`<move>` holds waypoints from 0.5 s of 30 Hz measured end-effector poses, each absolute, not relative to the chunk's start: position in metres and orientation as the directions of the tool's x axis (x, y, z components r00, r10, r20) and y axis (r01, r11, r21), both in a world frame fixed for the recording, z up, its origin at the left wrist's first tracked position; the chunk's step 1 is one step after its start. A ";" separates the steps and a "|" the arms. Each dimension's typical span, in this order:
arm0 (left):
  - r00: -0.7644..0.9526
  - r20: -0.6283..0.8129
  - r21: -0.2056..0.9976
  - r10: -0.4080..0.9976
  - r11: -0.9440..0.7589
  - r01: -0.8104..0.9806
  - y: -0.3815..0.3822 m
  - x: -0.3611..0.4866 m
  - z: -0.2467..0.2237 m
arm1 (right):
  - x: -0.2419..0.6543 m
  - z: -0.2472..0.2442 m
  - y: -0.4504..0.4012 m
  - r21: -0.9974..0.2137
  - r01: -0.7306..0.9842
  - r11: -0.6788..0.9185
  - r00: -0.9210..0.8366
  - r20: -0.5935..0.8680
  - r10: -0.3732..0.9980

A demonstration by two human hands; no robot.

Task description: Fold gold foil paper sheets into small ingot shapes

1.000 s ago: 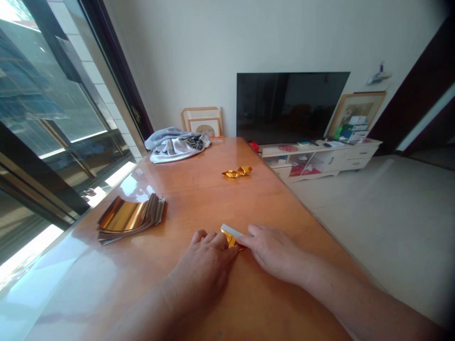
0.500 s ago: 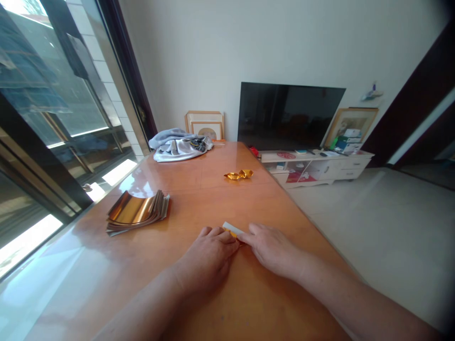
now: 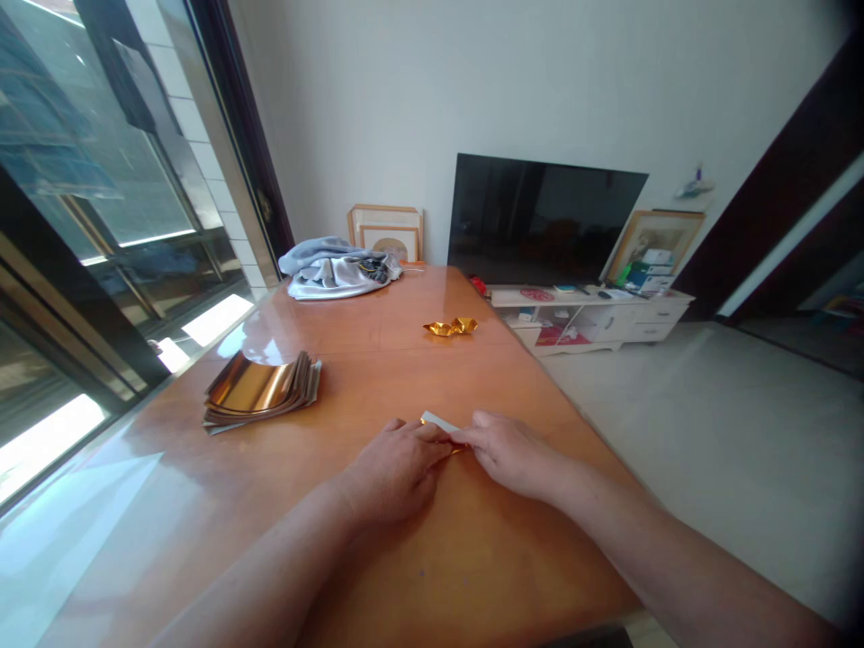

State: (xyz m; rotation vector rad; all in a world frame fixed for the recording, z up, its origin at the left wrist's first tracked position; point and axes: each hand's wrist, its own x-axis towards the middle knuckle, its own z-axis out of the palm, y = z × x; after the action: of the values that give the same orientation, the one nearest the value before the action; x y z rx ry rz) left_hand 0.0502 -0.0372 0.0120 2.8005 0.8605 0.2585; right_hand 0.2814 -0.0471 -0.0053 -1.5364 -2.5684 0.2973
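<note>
Pinching a folded foil strip (image 3: 437,421) between left hand (image 3: 395,472) and right hand (image 3: 509,453), both narrow, fingertips almost meeting. Strip mostly hidden by fingers; only white end and gold sliver show. It sits mid-way across the wooden table (image 3: 378,335). Foil sheet stack (image 3: 260,391) toward left edge, two gold folded pieces (image 3: 450,328) further up, grey cloth (image 3: 341,274) at far edge. TV (image 3: 540,216) on white cabinet (image 3: 580,324) beyond.

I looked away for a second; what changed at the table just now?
The left hand and right hand have not let go of the foil strip; they now cover more of it, so less gold shows. The foil stack, folded gold pieces and cloth bundle lie as before.
</note>
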 end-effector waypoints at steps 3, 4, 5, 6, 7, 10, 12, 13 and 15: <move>0.812 0.105 0.245 0.575 -0.806 0.539 -0.038 0.051 0.014 | 0.287 -0.005 -0.048 -0.253 0.849 0.465 -0.474 0.026 0.880; 0.811 0.105 0.250 0.575 -0.805 0.538 -0.038 0.051 0.014 | 0.288 -0.004 -0.049 -0.254 0.848 0.465 -0.471 0.038 0.881; 0.812 0.104 0.256 0.574 -0.804 0.536 -0.038 0.051 0.014 | 0.289 -0.004 -0.051 -0.250 0.850 0.463 -0.464 0.056 0.884; 0.812 0.103 0.261 0.574 -0.804 0.535 -0.038 0.051 0.014 | 0.290 -0.004 -0.053 -0.241 0.854 0.460 -0.455 0.078 0.887; 0.812 0.101 0.265 0.574 -0.802 0.535 -0.038 0.051 0.014 | 0.291 -0.004 -0.056 -0.224 0.859 0.461 -0.450 0.102 0.887; 0.809 0.098 0.268 0.580 -0.798 0.540 -0.038 0.051 0.014 | 0.289 -0.005 -0.066 -0.127 0.859 0.495 -0.479 0.137 0.867; 0.806 0.101 0.265 0.583 -0.797 0.543 -0.037 0.050 0.013 | 0.287 -0.006 -0.072 -0.061 0.847 0.528 -0.519 0.123 0.846; 0.807 0.102 0.265 0.582 -0.797 0.542 -0.037 0.050 0.012 | 0.286 -0.006 -0.075 -0.040 0.843 0.537 -0.530 0.112 0.840; 0.810 0.102 0.269 0.578 -0.799 0.537 -0.034 0.049 0.011 | 0.286 -0.007 -0.078 -0.023 0.844 0.536 -0.532 0.102 0.841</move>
State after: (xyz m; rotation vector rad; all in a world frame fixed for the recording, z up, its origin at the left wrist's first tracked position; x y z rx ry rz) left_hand 0.0489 -0.0343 0.0105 2.7683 0.8656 0.2624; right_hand 0.2863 -0.0783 -0.0070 -1.4654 -2.6638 -0.0442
